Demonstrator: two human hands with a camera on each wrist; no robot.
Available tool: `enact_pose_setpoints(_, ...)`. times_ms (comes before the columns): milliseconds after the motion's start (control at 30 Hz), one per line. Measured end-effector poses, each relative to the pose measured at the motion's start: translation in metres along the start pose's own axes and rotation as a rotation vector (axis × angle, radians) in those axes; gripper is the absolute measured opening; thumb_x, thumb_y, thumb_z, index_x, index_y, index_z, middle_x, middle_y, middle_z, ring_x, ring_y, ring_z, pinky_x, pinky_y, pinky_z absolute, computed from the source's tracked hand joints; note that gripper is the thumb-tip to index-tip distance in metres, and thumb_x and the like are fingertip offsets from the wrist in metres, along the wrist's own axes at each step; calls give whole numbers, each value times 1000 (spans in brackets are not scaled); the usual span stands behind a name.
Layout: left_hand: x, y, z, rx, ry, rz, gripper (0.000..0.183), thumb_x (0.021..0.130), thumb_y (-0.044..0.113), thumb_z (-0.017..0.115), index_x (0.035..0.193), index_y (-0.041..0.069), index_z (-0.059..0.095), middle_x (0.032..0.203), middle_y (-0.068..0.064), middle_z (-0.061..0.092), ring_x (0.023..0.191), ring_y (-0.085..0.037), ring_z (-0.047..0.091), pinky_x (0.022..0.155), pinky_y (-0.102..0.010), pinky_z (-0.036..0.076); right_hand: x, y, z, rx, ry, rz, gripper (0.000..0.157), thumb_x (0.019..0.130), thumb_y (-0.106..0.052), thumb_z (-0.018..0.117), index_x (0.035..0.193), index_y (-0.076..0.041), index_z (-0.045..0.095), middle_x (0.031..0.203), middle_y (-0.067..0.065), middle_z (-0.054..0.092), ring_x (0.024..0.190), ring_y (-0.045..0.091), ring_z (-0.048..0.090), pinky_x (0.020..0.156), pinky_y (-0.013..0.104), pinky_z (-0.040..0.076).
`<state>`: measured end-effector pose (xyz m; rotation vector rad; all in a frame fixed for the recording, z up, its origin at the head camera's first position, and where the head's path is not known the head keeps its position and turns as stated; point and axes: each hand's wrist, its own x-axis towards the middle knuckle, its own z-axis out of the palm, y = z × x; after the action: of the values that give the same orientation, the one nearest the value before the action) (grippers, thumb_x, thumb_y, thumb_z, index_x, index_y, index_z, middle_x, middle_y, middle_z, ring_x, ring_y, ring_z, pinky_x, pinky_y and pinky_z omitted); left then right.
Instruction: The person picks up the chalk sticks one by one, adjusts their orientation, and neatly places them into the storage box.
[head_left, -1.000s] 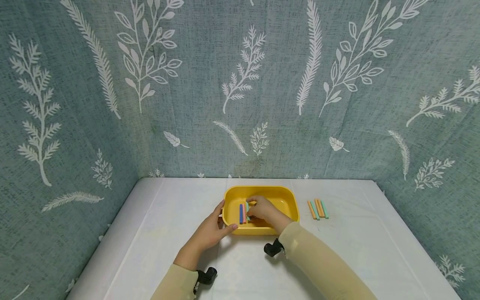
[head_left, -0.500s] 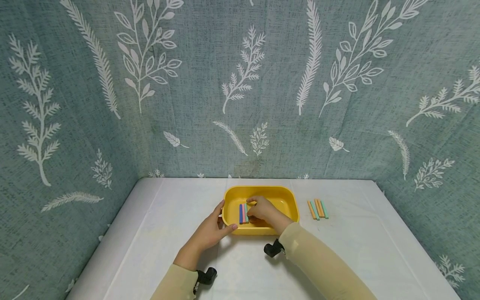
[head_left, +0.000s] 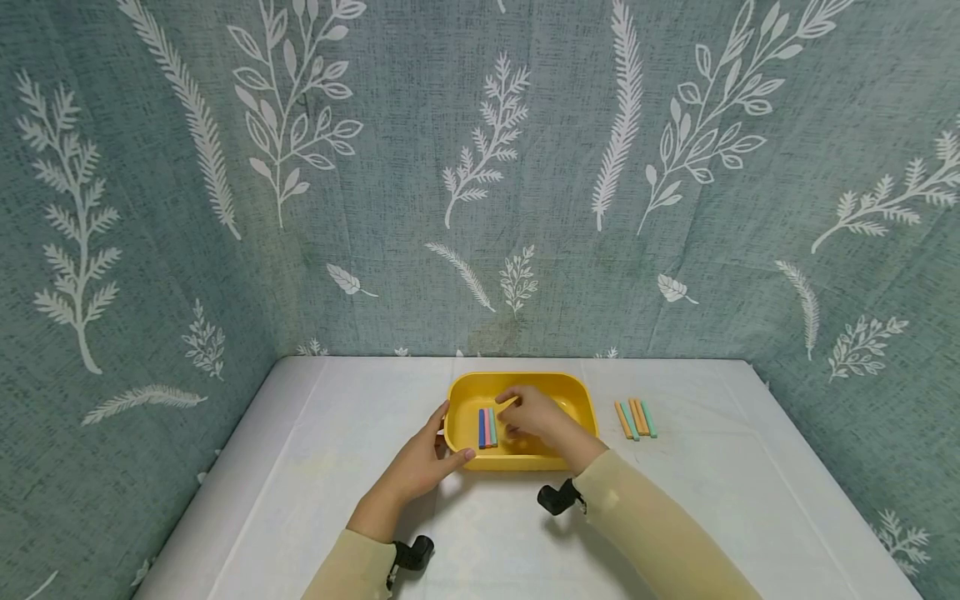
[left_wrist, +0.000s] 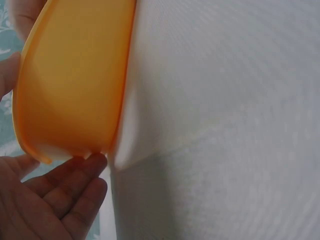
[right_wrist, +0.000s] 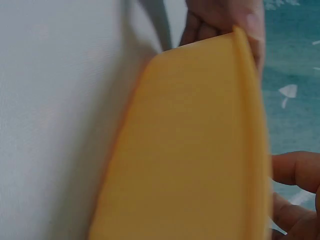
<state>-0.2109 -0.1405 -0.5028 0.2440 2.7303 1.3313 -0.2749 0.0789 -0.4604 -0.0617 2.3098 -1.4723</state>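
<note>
Inside a yellow plastic tray lie three chalk sticks side by side: a blue chalk, a pink chalk and a green chalk. My left hand holds the tray's front left corner, thumb on the front rim, fingers against the outer end wall. Over the tray, just right of the green chalk, hovers my right hand, fingers loosely bent with nothing between them. In the right wrist view the tray's front wall covers the chalks, and part of my right hand shows beyond the rim.
Right of the tray, several orange and green chalk sticks lie close together on the white cloth-covered table. A leaf-patterned teal curtain stands behind the table and along both sides.
My right hand has let go of the green chalk, which now lies alongside the pink one, and has lifted and drawn slightly right. The left hand and tray stay in place.
</note>
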Motion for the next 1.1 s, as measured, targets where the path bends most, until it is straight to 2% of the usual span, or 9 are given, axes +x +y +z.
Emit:
enact_pose_setpoints(300,1,0,1,2,3,2,101,87,54,74,161,13,18,139,-12,55,109,-21,61,96,-48,48,-20,-11,-17,33,-16,-46,36,97,-8,65,131,1,59,107,17,60,98,38,64,82,41,58)
enact_pose_setpoints(433,2,0,1,-4,-2,3,100,88,52,74,161,13,18,138,-12,56,108,-20,61,95,-48,49,-31,-15,-26,46,-9,-72,35,99,-9,64,132,1,58,109,18,60,98,41,64,85,45,57)
enact_pose_setpoints(600,2,-1,1,-8,-5,11,100,88,51,73,161,12,18,140,-14,55,110,-22,62,98,-50,48,-43,-17,-42,60,2,-102,34,99,-9,63,131,1,59,108,16,58,93,38,64,86,46,57)
enact_pose_setpoints(800,2,-1,1,-5,1,19,100,88,51,74,161,11,18,145,-13,51,111,-22,61,99,-50,47,-52,-13,-60,18,50,-142,32,98,-8,64,129,-3,61,110,17,58,89,30,65,84,44,58)
enact_pose_setpoints(1100,1,0,2,-2,9,4,100,88,51,74,161,12,18,143,-13,53,109,-21,61,100,-50,47,-65,-7,-82,34,100,-133,33,99,-10,63,132,-3,60,116,18,59,93,27,64,87,44,57)
